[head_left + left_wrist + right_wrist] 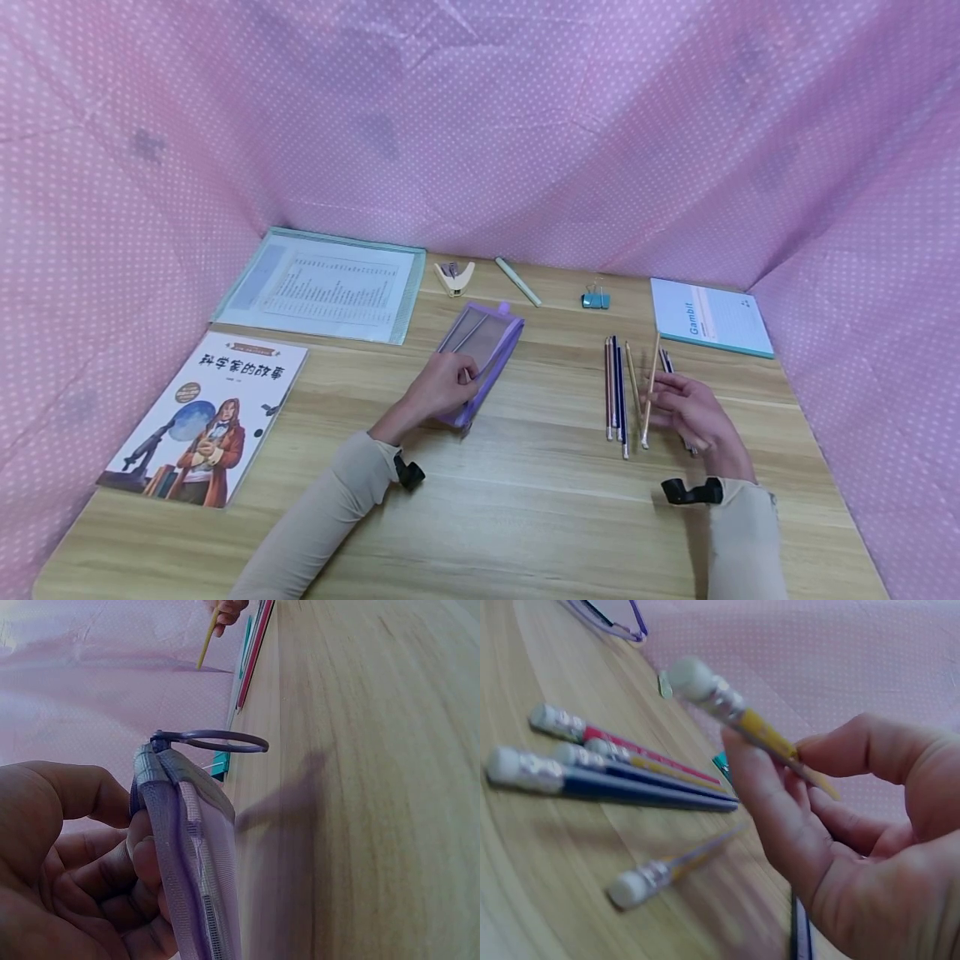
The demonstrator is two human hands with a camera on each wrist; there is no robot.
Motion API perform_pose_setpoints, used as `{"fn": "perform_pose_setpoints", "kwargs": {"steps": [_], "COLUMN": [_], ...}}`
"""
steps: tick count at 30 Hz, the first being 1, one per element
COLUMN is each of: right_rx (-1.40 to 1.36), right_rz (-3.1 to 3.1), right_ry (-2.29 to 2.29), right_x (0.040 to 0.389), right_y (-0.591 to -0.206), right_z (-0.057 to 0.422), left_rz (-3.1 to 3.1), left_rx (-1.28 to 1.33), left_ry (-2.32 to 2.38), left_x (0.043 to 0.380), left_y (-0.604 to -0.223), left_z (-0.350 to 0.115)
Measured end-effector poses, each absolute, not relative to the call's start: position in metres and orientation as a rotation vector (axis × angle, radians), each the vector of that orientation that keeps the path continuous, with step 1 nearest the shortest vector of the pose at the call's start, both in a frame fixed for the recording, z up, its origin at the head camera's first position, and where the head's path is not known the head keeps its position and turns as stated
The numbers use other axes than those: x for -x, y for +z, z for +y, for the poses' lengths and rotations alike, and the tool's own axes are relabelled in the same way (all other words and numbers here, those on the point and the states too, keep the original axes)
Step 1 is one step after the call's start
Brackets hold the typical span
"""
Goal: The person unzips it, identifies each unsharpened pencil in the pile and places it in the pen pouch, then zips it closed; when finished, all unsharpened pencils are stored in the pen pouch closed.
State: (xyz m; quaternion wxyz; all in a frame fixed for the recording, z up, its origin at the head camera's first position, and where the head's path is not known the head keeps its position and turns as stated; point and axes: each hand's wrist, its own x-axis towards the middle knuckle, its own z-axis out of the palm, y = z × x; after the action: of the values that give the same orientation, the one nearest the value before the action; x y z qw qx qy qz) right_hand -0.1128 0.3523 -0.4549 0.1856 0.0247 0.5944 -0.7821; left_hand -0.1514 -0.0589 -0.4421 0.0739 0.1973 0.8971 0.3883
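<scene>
My left hand (pixel 442 383) grips the near end of a purple mesh pencil case (pixel 497 360), with long thin items showing through its mesh. In the left wrist view, its zipper (pixel 206 915) and a dark ring (pixel 225 740) stand beside the thumb and fingers. My right hand (pixel 693 412) pinches a yellow pencil (pixel 761 735) between thumb and fingers, above the table, its white eraser end toward me. Left of that hand lie several pencils (pixel 617 392), red and dark blue, and one yellow pencil (pixel 632 375). Further dark pencils (pixel 667 362) lie partly hidden under the right hand.
Along the back are a document pouch (pixel 322 287), a cream stapler-like tool (pixel 453 279), a pale green pen (pixel 517 282), a teal binder clip (pixel 596 298) and a notebook (pixel 712 318). A book (pixel 206 417) lies at left. Pink dotted cloth (pixel 480 125) surrounds the table.
</scene>
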Motion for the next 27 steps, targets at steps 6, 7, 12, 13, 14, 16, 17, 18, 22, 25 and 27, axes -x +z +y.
{"fn": "perform_pose_setpoints", "kwargs": {"steps": [6,7,12,13,14,16,17,18,22,25,27], "right_rx": [-0.002,0.015,0.058,0.052,0.04,0.021,0.01,0.009,-0.014,-0.017,-0.024], "right_rz": [1.553,1.531,1.441,1.447,1.461,1.493,1.503,1.51,1.541,1.553,1.556], "right_ry": [-2.296,-2.308,-2.347,-2.343,-2.337,-2.319,-2.312,-2.306,-2.248,-2.21,-2.2], "right_x": [0.116,0.117,0.118,0.118,0.118,0.119,0.12,0.12,0.122,0.123,0.122], "right_y": [-0.46,-0.461,-0.462,-0.462,-0.462,-0.462,-0.463,-0.463,-0.466,-0.468,-0.468], "right_z": [0.343,0.342,0.332,0.33,0.328,0.324,0.322,0.319,0.31,0.302,0.297], "left_rz": [2.697,2.696,2.694,2.693,2.694,2.693,2.691,2.691,2.682,2.679,2.682], "left_rx": [-0.597,-0.597,-0.592,-0.592,-0.592,-0.591,-0.591,-0.591,-0.588,-0.586,-0.586], "left_ry": [1.164,1.164,1.172,1.174,1.176,1.178,1.18,1.181,1.185,1.181,1.175], "left_x": [0.152,0.152,0.152,0.151,0.151,0.151,0.151,0.151,0.151,0.151,0.152], "left_y": [-0.442,-0.442,-0.441,-0.441,-0.441,-0.441,-0.441,-0.44,-0.44,-0.44,-0.44], "left_z": [-0.059,-0.059,-0.059,-0.059,-0.06,-0.06,-0.06,-0.06,-0.06,-0.06,-0.059]}}
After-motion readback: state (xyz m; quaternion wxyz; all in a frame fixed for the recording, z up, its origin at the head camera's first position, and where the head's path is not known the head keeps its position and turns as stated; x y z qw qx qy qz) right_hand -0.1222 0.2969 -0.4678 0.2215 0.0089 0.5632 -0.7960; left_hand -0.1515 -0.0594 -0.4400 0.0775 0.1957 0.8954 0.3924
